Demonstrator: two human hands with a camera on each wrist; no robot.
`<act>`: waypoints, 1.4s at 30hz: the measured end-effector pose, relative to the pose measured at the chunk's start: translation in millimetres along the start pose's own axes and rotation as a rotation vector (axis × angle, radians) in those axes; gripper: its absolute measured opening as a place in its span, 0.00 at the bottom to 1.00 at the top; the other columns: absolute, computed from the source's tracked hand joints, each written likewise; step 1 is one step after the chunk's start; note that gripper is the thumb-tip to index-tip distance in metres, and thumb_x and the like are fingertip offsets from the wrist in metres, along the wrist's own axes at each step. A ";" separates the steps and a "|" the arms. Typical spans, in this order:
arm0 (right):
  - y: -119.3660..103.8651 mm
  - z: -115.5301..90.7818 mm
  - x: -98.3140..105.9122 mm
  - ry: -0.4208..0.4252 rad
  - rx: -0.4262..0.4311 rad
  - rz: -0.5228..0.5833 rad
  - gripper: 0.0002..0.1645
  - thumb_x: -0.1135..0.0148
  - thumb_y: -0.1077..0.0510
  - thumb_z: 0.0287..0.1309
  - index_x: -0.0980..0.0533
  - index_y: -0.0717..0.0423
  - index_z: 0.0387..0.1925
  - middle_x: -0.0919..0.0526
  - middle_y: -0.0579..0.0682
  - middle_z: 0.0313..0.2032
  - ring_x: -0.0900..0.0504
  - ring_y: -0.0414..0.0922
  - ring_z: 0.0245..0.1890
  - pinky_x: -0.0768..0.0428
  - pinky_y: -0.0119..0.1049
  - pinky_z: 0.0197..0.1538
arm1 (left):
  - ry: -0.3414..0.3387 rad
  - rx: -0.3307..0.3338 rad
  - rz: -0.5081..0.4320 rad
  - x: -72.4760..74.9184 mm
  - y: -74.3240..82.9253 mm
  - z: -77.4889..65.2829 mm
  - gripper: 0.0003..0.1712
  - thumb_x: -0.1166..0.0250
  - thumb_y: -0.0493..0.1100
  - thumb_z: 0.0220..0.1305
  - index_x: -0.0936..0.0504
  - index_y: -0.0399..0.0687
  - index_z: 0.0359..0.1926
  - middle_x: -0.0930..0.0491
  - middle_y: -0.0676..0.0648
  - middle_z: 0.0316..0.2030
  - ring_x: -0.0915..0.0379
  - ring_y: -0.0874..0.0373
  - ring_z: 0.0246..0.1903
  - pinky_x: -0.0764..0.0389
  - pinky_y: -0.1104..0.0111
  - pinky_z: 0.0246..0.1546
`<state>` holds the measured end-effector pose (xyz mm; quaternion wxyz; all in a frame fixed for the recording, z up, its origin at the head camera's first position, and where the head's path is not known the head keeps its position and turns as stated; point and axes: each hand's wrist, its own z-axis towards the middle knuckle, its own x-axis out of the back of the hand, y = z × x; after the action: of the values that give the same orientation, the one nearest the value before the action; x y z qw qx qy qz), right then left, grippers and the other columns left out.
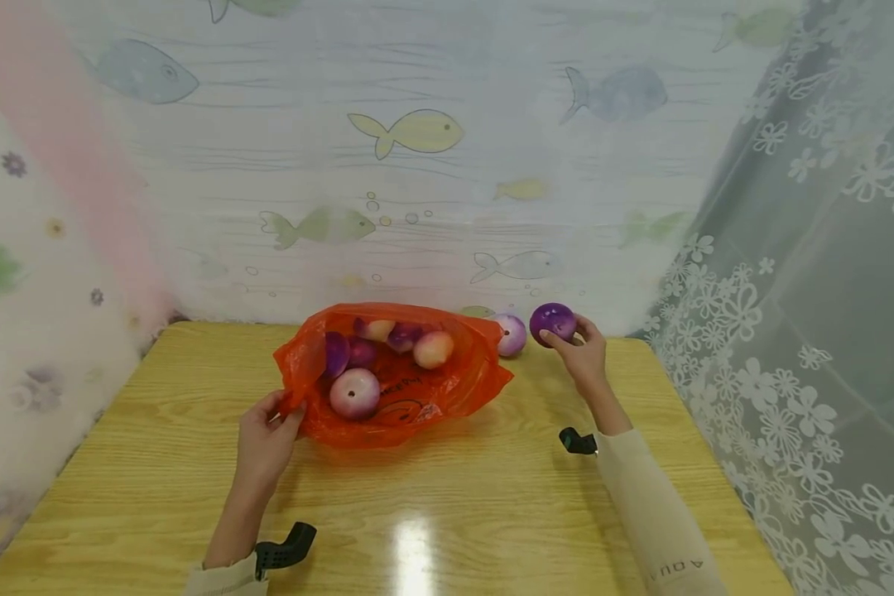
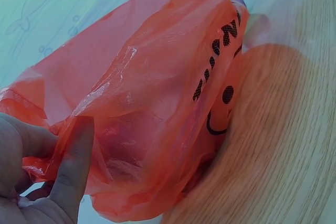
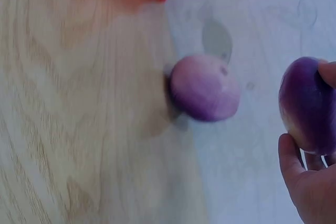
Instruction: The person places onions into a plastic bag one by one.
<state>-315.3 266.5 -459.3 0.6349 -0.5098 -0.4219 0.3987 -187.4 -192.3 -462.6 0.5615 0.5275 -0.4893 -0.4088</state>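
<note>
With thumb and fingers my left hand (image 1: 263, 439) pinches the left edge of a red plastic bag (image 1: 447, 401), which lies spread with its mouth toward me. In the left wrist view the thumb and forefinger squeeze the thin film, and black print shows on the bag. Inside it are a pale purple ball-shaped vegetable (image 1: 354, 394), a peach-coloured round one (image 1: 433, 350) and several dark purple ones (image 1: 362, 353). My right hand (image 1: 584, 356) holds a glossy dark purple onion-like vegetable (image 1: 553, 324) above the table's far right. Beside it, another pale purple round vegetable (image 3: 205, 87) rests on the table, right of the bag.
The wood-grain table (image 1: 432, 505) meets a fish-patterned curtain (image 1: 417, 207) at its far edge. A flower-patterned sheer curtain (image 1: 790, 397) hangs along the right side. Black wrist mounts (image 1: 289, 548) show at both sleeves.
</note>
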 end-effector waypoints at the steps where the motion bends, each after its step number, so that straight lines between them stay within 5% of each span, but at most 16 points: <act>1: -4.5 -3.7 -1.9 -0.011 0.009 0.012 0.41 0.26 0.59 0.58 0.33 0.61 0.70 0.27 0.59 0.63 0.21 0.50 0.57 0.20 0.21 0.46 | -0.001 0.000 -0.003 0.0 -0.1 0.0 0.21 0.45 0.38 0.77 0.28 0.31 0.64 0.29 0.35 0.58 0.23 0.74 0.37 0.17 0.79 0.38; 16: -72.0 -62.4 -30.0 -0.255 0.203 0.190 0.36 0.31 0.71 0.58 0.33 0.61 0.67 0.24 0.49 0.59 0.21 0.46 0.58 0.19 0.30 0.57 | 0.010 -0.002 -0.012 -2.6 2.0 0.0 0.20 0.46 0.37 0.76 0.28 0.31 0.64 0.29 0.35 0.60 0.23 0.76 0.38 0.18 0.81 0.39; 24: -95.0 -99.4 -57.1 -0.495 0.228 0.281 0.37 0.32 0.71 0.58 0.34 0.64 0.68 0.25 0.51 0.60 0.22 0.46 0.60 0.19 0.36 0.59 | 0.008 0.019 -0.020 -2.2 0.8 0.8 0.21 0.46 0.38 0.77 0.29 0.32 0.65 0.31 0.36 0.62 0.23 0.76 0.37 0.19 0.81 0.39; 34: -73.4 -130.1 -111.4 -0.724 0.129 0.114 0.37 0.30 0.61 0.62 0.33 0.53 0.71 0.27 0.57 0.66 0.25 0.54 0.64 0.19 0.41 0.61 | -0.007 0.017 -0.014 -1.4 0.4 -1.7 0.22 0.46 0.38 0.77 0.30 0.32 0.66 0.30 0.35 0.63 0.23 0.77 0.38 0.18 0.81 0.39; 42: -65.1 -120.5 -150.2 -0.691 0.119 -0.062 0.37 0.29 0.55 0.62 0.32 0.50 0.70 0.23 0.51 0.63 0.21 0.50 0.61 0.19 0.44 0.60 | -0.020 0.022 0.004 -1.1 2.4 -2.2 0.22 0.46 0.38 0.77 0.30 0.33 0.67 0.30 0.35 0.65 0.24 0.77 0.39 0.19 0.82 0.40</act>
<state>-245.8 77.9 -429.6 0.4951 -0.2940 -0.6033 0.5518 -185.5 -190.5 -460.3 0.5513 0.5287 -0.5005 -0.4076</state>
